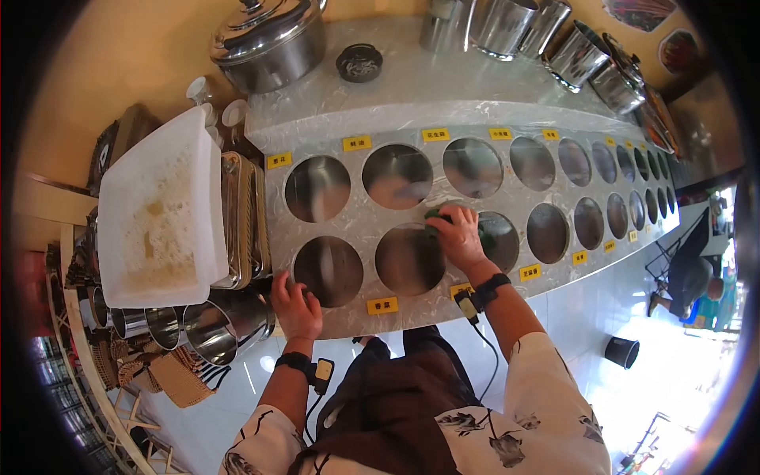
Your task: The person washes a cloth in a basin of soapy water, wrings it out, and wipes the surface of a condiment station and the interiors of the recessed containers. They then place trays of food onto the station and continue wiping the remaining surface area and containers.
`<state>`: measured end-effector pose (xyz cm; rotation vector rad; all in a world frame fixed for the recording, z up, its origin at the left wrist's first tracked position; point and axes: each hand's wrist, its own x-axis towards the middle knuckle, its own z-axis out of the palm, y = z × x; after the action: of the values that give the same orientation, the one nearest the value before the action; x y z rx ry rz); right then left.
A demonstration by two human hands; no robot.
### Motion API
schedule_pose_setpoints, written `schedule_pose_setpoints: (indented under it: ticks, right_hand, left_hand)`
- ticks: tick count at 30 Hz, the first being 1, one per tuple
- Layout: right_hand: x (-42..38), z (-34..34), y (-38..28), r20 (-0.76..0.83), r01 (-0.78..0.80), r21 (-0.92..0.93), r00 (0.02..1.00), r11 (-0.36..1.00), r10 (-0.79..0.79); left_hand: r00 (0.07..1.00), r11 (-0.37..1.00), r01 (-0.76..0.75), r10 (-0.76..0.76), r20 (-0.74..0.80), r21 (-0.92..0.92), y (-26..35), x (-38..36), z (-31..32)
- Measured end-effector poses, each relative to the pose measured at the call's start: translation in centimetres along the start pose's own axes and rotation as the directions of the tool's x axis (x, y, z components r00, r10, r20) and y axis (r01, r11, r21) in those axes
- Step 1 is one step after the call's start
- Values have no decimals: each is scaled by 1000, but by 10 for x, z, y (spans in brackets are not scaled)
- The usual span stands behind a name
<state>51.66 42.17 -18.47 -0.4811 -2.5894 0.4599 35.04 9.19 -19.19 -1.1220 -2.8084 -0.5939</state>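
Observation:
A stone-patterned counter (pixel 360 218) carries two rows of round steel-lined openings. My right hand (pixel 459 237) presses down on the counter between two front-row openings, its fingers closed over a dark green pad (pixel 432 222). More dark green shows on the other side of the hand; the rest is hidden under the fingers. My left hand (pixel 297 310) is at the counter's front left edge, beside the leftmost front opening (pixel 328 271). Its fingers are apart and slightly bent, with nothing in them. Both wrists wear black straps with small cabled devices.
A white plastic tub (pixel 162 214) rests at the left beside stacked metal trays (pixel 241 222). Steel pots (pixel 214 332) stand below it. Along the back are a lidded pot (pixel 269 47), a black bowl (pixel 359 63) and steel containers (pixel 507 28). Yellow labels line the openings.

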Motion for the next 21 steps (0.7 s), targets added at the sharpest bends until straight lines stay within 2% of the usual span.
schedule_pose_setpoints:
  ticks: [5,7,9,11,13,16,17,18,20,21]
  right_hand:
    - [18,5,2,-69,-129,25,989,991,131]
    - [3,5,-2,38,-150,77,988,986,147]
    - [-29,-7,-20,215,-50,18,976,999,45]
    - [-62,-15,-51,281,-5,-25,960,1000,12]
    - [-75,-21,-80,228,-125,26,967,992,116]
    - [-94,-17,-98,200,-151,85,971,985,132]
    - [-97,-19,-105,267,-205,106,948,973,170]
    - [-100,-19,-113,264,-201,107,950,974,167]
    - [-100,-16,-129,262,-242,230,948,943,179]
    - [-96,-17,-133,317,-220,287,940,932,124]
  left_hand:
    - [1000,1000,-1,1,5,-7,-1,-2,-1]
    - [1000,1000,2,-2,-3,-9,2,1,0]
    - [1000,1000,5,-5,-5,-14,0,1,0]
    - [1000,1000,-2,2,-21,-29,-3,0,2]
    - [999,999,2,-3,-40,-43,-5,-2,2]
    - [999,999,6,-8,-33,-39,-5,-1,1]
    - [999,999,3,-5,-33,-41,-4,-1,2]
    - [999,999,2,-3,-32,-43,-4,-1,2]
    - [1000,999,0,-1,-31,-40,-5,-2,1]
    - [1000,999,-2,1,-27,-40,-4,-1,1]
